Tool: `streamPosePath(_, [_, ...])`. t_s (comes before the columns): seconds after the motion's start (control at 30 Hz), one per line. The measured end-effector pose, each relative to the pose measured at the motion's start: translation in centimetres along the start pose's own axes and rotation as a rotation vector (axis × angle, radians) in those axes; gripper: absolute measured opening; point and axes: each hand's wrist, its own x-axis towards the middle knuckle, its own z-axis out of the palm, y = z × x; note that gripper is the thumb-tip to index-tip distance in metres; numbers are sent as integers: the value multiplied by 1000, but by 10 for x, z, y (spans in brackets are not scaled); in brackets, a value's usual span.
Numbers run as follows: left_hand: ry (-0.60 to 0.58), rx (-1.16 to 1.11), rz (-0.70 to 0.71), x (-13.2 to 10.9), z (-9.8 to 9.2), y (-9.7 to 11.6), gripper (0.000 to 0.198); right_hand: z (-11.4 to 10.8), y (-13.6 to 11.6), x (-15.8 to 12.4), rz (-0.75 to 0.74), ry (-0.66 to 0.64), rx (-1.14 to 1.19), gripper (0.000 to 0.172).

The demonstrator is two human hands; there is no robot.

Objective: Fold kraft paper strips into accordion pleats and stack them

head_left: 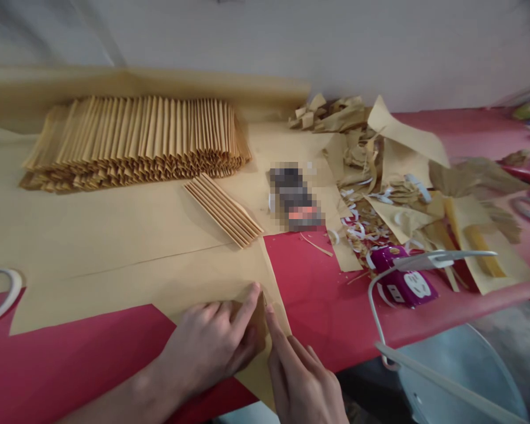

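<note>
My left hand is closed, its index finger stretched forward along a small folded piece of brown paper. Facing it, my right hand has its index fingertip at the same paper's right edge, with the other fingers curled in. Both hands are over a large brown paper sheet near the table's front edge. Beyond them lies a small pleated brown paper piece. A long row of pleated brown paper stands farther back on the left. Much of the held paper is hidden by my fingers.
A pixelated dark object lies right of the pleated piece. Paper scraps heap at the back right, near a purple power socket with a white cable. A white ring is at left. Red covering shows on the table.
</note>
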Motion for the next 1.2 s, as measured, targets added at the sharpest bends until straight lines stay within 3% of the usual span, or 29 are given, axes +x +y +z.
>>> streamPosePath(0.17, [11, 12, -15, 0, 0, 1, 51, -1, -2, -4, 39, 8, 43, 50])
streamPosePath(0.4, [68, 42, -25, -1, 3, 2, 51, 2, 2, -13, 53, -15, 38, 57])
streamPosePath(0.77, [31, 21, -26, -2, 3, 1, 60, 1, -2, -21, 48, -2, 53, 57])
streamPosePath(1.0, [46, 27, -10, -2, 2, 1, 61, 12, -9, -31, 115, 93, 73, 53])
streamPosePath(1.2, [42, 24, -17, -1, -1, 1, 62, 7, -9, -36, 111, 42, 96, 56])
